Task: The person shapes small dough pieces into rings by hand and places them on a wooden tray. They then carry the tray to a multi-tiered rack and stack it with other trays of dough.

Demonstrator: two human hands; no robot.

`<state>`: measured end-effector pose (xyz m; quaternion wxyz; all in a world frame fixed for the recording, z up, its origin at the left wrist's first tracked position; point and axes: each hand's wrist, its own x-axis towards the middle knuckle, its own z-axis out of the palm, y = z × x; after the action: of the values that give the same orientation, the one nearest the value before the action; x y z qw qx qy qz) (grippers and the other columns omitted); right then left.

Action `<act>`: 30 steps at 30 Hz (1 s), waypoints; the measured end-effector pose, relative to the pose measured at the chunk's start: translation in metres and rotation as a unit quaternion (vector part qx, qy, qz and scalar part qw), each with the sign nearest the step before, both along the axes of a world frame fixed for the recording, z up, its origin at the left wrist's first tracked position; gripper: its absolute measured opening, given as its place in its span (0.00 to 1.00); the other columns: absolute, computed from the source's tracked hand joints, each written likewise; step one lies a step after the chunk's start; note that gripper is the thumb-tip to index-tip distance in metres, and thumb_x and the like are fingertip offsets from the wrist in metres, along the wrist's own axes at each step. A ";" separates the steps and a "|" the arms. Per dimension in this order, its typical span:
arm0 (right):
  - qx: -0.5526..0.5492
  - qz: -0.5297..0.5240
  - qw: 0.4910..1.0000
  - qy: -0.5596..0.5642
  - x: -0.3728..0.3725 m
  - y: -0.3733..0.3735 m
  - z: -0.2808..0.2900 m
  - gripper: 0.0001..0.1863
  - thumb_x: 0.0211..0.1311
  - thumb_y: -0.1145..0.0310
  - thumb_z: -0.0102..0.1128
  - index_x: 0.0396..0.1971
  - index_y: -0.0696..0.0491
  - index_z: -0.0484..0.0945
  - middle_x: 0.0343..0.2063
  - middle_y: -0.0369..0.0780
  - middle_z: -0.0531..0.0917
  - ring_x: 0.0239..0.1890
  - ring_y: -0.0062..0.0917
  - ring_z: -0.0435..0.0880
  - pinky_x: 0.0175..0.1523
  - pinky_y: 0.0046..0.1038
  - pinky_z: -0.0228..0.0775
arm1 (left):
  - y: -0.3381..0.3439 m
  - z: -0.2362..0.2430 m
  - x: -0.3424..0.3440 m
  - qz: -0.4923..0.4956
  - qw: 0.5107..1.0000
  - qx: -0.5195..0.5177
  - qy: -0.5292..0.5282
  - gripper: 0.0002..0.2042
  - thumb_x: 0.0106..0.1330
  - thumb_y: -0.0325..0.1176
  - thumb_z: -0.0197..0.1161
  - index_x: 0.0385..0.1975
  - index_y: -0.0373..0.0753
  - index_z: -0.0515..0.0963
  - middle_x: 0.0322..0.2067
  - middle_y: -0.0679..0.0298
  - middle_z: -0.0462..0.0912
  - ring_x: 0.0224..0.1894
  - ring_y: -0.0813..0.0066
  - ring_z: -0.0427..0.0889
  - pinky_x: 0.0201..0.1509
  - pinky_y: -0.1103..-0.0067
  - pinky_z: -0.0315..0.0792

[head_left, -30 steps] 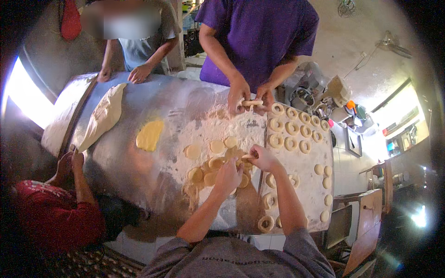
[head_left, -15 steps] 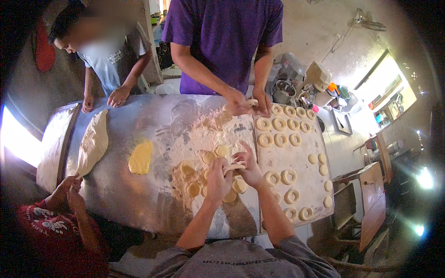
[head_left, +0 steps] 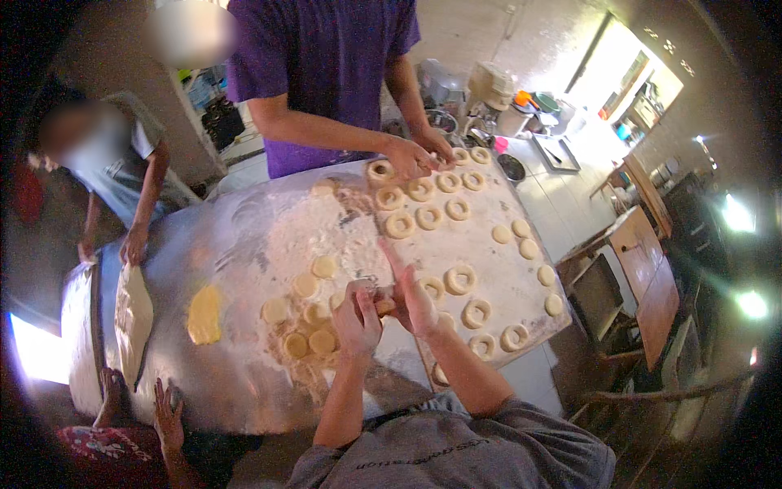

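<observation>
My left hand (head_left: 358,318) and my right hand (head_left: 417,303) meet above the seam between the floured metal table (head_left: 244,383) and the pale board (head_left: 513,297). The left fingers are curled inward. At least one right finger stretches upward, while its thumb side meets the left hand; whatever lies between them is hidden by my fingers. Flat dough rounds (head_left: 305,285) lie left of my hands on flour. Several dough rings (head_left: 461,279) rest on the board beside my right hand.
Across the table, a person in purple (head_left: 326,65) has both hands over the far dough rings. A yellow slab (head_left: 204,314) and a long dough sheet (head_left: 133,322) lie leftward, near two other people's hands. Small dough discs (head_left: 528,248) line the board's right side.
The view has shifted and turned. The dough ring seen between my hands is now hidden. Across the table, the person in purple has moved their hands onto the board. The lower-left person released the dough sheet.
</observation>
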<state>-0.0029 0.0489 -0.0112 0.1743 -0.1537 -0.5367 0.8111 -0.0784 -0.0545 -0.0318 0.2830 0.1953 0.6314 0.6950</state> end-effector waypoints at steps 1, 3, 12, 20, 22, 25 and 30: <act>-0.095 -0.023 0.995 0.031 0.006 0.003 0.010 0.32 0.75 0.50 0.35 0.72 0.44 0.42 0.27 0.31 0.76 0.31 0.20 0.72 0.37 0.21 0.65 | 0.005 -0.007 0.008 0.001 0.995 -0.044 0.087 0.12 0.74 0.42 0.44 0.43 0.42 0.72 0.22 0.58 0.77 0.20 0.61 0.78 0.27 0.69 0.73; 0.173 -0.025 0.985 -0.004 0.022 0.018 -0.016 0.32 0.75 0.53 0.36 0.73 0.44 0.41 0.28 0.32 0.76 0.30 0.19 0.71 0.38 0.22 0.65 | 0.023 0.013 0.031 0.025 0.927 -0.119 0.354 0.14 0.75 0.42 0.42 0.41 0.39 0.70 0.20 0.55 0.76 0.20 0.58 0.79 0.28 0.68 0.72; -0.211 -0.087 0.962 0.152 0.122 0.067 0.017 0.33 0.73 0.47 0.38 0.70 0.49 0.49 0.26 0.38 0.78 0.24 0.17 0.75 0.33 0.18 0.70 | 0.098 0.012 0.109 0.033 0.956 0.010 0.292 0.05 0.73 0.32 0.47 0.38 0.39 0.69 0.22 0.58 0.75 0.23 0.65 0.77 0.27 0.72 0.70; -0.041 -0.174 0.984 0.016 0.194 0.127 0.006 0.30 0.73 0.50 0.40 0.68 0.46 0.51 0.11 0.33 0.71 0.15 0.18 0.74 0.23 0.20 0.67 | 0.149 0.014 0.176 -0.074 0.947 -0.075 0.304 0.06 0.72 0.35 0.49 0.42 0.43 0.71 0.25 0.52 0.80 0.30 0.48 0.82 0.29 0.62 0.72; 0.082 -0.115 0.989 -0.040 0.198 0.132 -0.004 0.30 0.73 0.48 0.39 0.68 0.47 0.52 0.11 0.33 0.71 0.14 0.18 0.73 0.21 0.21 0.67 | 0.160 0.016 0.188 -0.119 0.944 -0.077 0.300 0.08 0.72 0.37 0.48 0.43 0.43 0.70 0.24 0.51 0.79 0.30 0.47 0.82 0.29 0.62 0.72; -0.075 -0.117 0.980 0.143 0.224 0.145 -0.012 0.34 0.71 0.42 0.38 0.68 0.48 0.54 0.13 0.33 0.71 0.16 0.19 0.74 0.23 0.21 0.69 | 0.170 0.027 0.196 -0.126 0.950 -0.125 0.257 0.10 0.73 0.41 0.47 0.44 0.43 0.70 0.21 0.49 0.77 0.29 0.45 0.80 0.29 0.60 0.71; 0.147 -0.067 0.985 -0.061 0.241 0.159 -0.007 0.40 0.69 0.41 0.44 0.70 0.52 0.49 0.35 0.33 0.76 0.37 0.15 0.75 0.42 0.22 0.70 | 0.189 0.024 0.221 -0.164 0.961 -0.132 0.181 0.13 0.74 0.43 0.44 0.48 0.43 0.66 0.23 0.45 0.78 0.30 0.39 0.79 0.32 0.55 0.70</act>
<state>0.2386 0.2084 -0.0179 0.2155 -0.2114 -0.6482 0.6990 0.1427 0.1343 -0.0077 0.2970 0.3796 0.7176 0.5027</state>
